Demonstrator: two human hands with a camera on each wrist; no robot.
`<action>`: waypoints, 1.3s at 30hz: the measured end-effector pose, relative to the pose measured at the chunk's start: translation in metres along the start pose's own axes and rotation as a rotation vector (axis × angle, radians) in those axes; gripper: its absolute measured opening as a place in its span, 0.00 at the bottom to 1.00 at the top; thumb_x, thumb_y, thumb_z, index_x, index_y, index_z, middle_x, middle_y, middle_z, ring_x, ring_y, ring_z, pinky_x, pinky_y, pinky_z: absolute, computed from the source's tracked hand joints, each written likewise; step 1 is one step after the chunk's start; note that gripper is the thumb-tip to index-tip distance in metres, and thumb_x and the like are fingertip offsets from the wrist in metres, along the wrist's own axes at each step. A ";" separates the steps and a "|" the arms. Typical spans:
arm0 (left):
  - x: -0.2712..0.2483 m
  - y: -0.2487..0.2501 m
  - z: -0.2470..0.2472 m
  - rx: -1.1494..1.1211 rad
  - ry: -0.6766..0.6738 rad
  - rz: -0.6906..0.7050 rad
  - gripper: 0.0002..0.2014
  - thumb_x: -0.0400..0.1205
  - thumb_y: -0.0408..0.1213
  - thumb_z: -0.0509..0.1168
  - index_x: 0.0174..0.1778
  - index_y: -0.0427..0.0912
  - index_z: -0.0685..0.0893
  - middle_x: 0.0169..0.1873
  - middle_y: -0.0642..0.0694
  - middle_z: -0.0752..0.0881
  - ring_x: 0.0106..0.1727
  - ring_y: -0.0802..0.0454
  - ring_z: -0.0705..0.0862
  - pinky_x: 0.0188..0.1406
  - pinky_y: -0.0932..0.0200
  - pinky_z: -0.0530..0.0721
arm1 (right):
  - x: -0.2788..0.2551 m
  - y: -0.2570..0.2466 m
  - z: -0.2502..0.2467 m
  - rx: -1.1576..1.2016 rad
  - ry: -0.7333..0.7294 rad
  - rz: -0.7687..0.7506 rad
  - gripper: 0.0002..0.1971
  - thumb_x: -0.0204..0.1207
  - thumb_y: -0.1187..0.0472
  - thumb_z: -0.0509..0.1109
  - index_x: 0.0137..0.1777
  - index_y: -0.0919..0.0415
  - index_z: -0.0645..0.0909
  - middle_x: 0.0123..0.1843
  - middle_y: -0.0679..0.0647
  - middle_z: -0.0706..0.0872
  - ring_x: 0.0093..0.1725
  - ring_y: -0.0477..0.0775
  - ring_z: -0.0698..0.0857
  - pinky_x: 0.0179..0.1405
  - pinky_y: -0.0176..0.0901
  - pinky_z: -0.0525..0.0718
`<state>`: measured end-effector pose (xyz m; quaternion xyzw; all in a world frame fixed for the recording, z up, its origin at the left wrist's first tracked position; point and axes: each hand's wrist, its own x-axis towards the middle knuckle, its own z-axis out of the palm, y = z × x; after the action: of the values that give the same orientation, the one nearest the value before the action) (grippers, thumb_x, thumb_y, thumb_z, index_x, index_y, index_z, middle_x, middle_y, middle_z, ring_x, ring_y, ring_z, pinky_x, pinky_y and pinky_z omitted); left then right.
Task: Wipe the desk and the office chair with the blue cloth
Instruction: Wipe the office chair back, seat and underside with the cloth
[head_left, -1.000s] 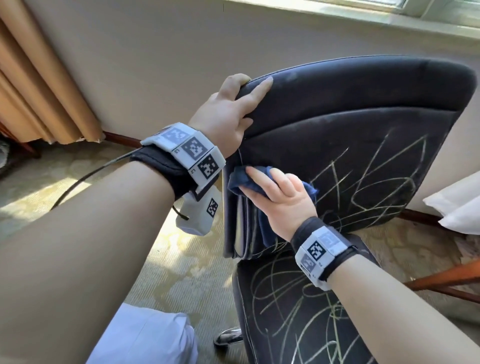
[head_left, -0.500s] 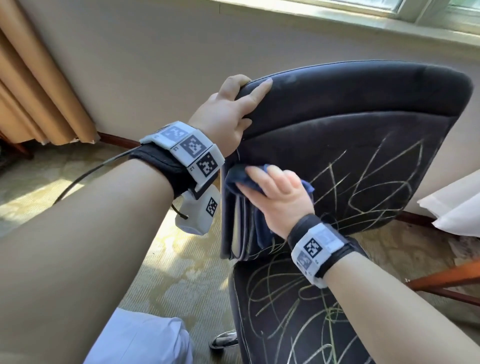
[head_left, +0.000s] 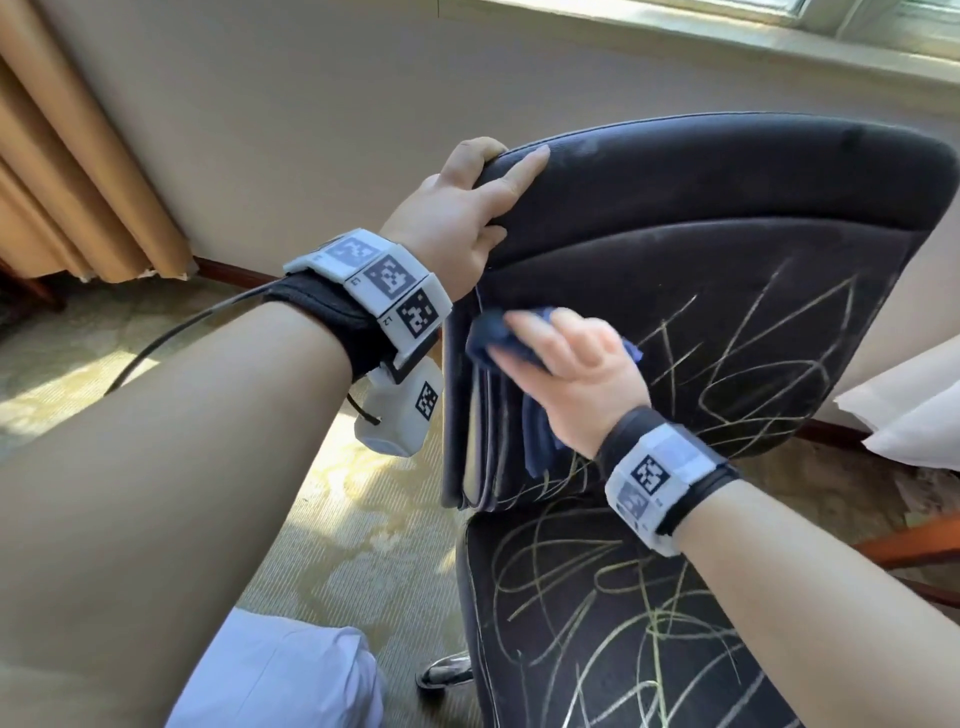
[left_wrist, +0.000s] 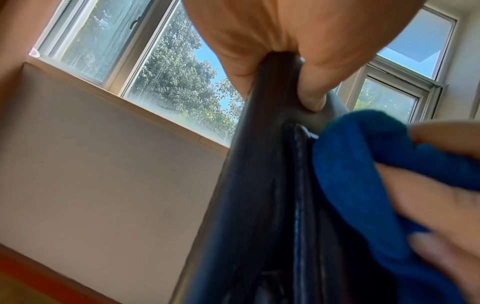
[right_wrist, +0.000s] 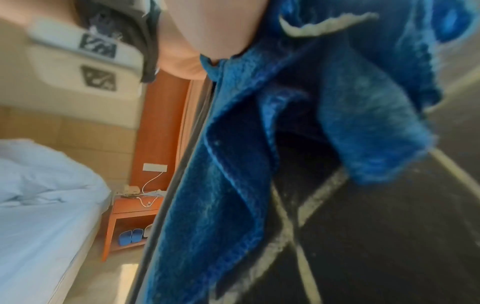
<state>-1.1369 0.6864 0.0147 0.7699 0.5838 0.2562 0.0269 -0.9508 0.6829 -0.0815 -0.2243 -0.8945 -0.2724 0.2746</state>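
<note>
- Our left hand (head_left: 457, 218) clasps the top corner of the chair (head_left: 701, 270) back, thumb on the front face and the other fingers wrapped over the edge behind it; the left wrist view shows the padded rim pinched between thumb and palm.
- Our right hand (head_left: 576, 379) holds the cloth (head_left: 498, 338) bunched under its fingers and presses it on the front of the chair back, near its edge and just below the left hand.
- Part of the cloth hangs loose below that hand, down along the chair edge, as the right wrist view shows.
- Pale scribbled lines (head_left: 737, 364) cover the chair back beside the cloth and run on across the seat (head_left: 597, 623) below.
- We judge the cloth soft, light and floppy: it wants a gathered handful under flat fingers, or the loose tail will drag and fold.
- The chair looks padded and smooth-skinned, so it should give a little under pressure. It may well turn or roll, which is why a firm hold at the top corner suits it.
- The desk is not in view. Curtains (head_left: 78, 171) hang on the wall away from the chair's left edge.
</note>
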 end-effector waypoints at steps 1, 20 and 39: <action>0.001 0.000 0.000 -0.001 0.006 0.000 0.31 0.83 0.30 0.58 0.81 0.54 0.58 0.76 0.45 0.61 0.67 0.40 0.70 0.66 0.58 0.67 | 0.009 0.007 -0.001 -0.016 0.045 0.072 0.24 0.66 0.66 0.61 0.65 0.52 0.72 0.66 0.53 0.68 0.58 0.60 0.70 0.50 0.52 0.69; 0.006 -0.001 0.003 0.005 -0.004 -0.017 0.32 0.83 0.31 0.59 0.81 0.55 0.57 0.76 0.45 0.61 0.69 0.40 0.69 0.68 0.54 0.68 | -0.002 -0.003 0.018 0.024 0.140 0.367 0.27 0.67 0.67 0.60 0.68 0.49 0.70 0.69 0.53 0.64 0.65 0.60 0.66 0.67 0.46 0.64; 0.012 -0.002 0.007 0.012 0.010 -0.026 0.32 0.82 0.30 0.59 0.80 0.55 0.59 0.75 0.45 0.62 0.68 0.38 0.69 0.69 0.52 0.69 | -0.034 0.006 0.026 0.365 -0.093 0.894 0.16 0.80 0.59 0.64 0.66 0.50 0.73 0.62 0.59 0.75 0.62 0.57 0.71 0.66 0.51 0.70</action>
<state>-1.1338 0.6998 0.0126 0.7609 0.5957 0.2562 0.0225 -0.9314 0.6948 -0.1178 -0.5466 -0.7551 0.0441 0.3593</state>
